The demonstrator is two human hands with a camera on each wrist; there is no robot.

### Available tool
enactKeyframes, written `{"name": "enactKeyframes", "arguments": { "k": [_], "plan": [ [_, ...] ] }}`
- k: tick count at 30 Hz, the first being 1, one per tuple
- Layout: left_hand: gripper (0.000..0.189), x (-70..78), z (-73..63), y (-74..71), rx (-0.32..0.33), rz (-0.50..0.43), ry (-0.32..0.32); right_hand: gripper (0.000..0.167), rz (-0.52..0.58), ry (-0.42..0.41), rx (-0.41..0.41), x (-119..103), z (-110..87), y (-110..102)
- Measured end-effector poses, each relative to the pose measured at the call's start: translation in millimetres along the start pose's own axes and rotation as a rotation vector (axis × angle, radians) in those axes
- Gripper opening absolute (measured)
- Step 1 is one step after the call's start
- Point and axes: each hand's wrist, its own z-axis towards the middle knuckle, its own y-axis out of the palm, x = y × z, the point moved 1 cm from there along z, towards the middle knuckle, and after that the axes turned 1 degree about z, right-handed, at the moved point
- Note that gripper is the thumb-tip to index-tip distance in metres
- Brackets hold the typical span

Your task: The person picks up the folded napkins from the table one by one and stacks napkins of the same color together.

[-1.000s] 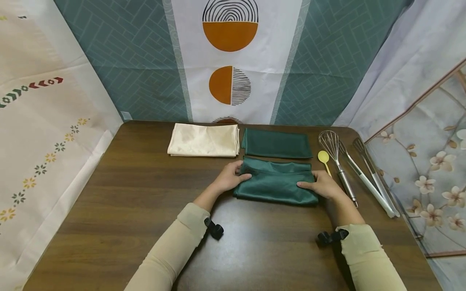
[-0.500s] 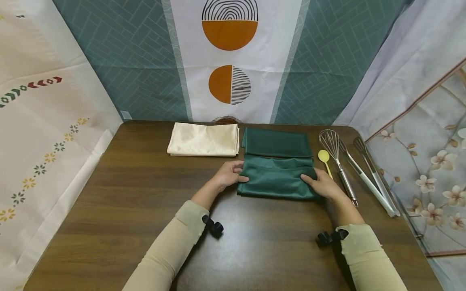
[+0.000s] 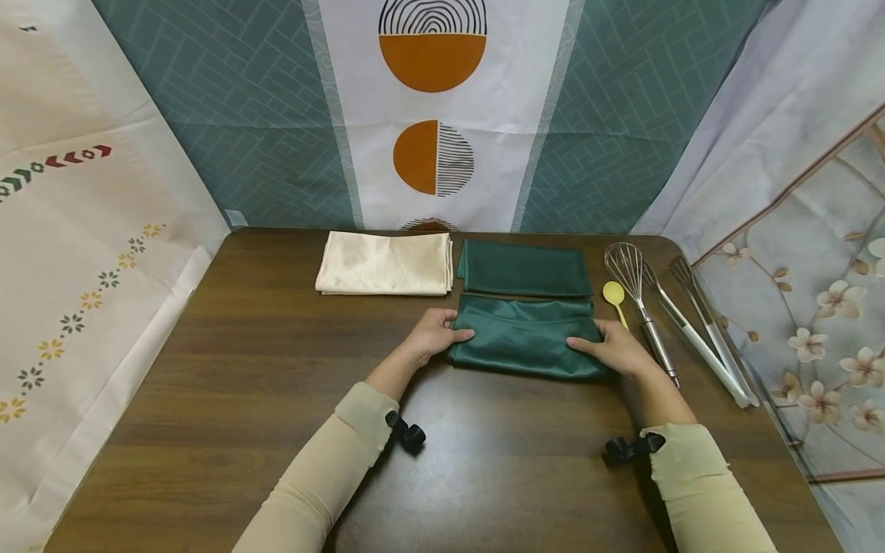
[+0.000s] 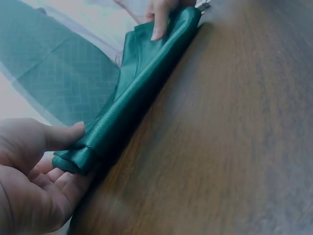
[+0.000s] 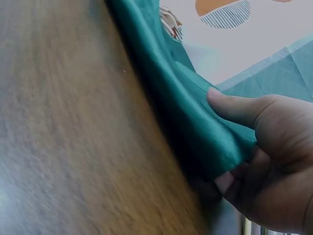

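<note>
Brown wood-grained table (image 3: 207,384) runs back to a teal and white hanging (image 3: 276,123). Compared with a second ago, the glossy green cloth (image 3: 525,338) has shifted slightly away from the person, so the strip of bare wood between it and the folded green cloth (image 3: 525,269) behind is narrower; the beige cloth (image 3: 383,263) at the back has stayed put. Left hand (image 3: 435,336) and right hand (image 3: 615,348) pinch the glossy cloth's two short ends, each thumb on top, other fingers beneath, with the layered fabric between. Its middle spans the gap between the hands, creased near the back, and dark shadow lies under its near edge. Just beyond the right hand, a yellow spoon (image 3: 613,293) is partly hidden by that hand, with a whisk (image 3: 653,334) alongside.
</note>
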Motion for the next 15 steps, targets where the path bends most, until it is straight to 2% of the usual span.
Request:
{"name": "enactKeyframes", "arguments": {
  "k": [8, 11, 15],
  "plan": [
    [0.055, -3.8, 1.5, 0.9, 0.037, 0.027, 0.011, 0.033, 0.052, -0.022, -0.008, 3.5, -4.1, -3.9],
    [0.050, -4.3, 2.0, -0.2, 0.069, 0.045, 0.038, 0.030, 0.080, -0.029, 0.011, 4.2, -3.9, -4.0],
    [0.031, -2.5, 3.2, -2.0, 0.082, 0.058, 0.105, 0.029, 0.075, -0.046, 0.057, 6.4, -1.6, -5.8]
  ]
}}
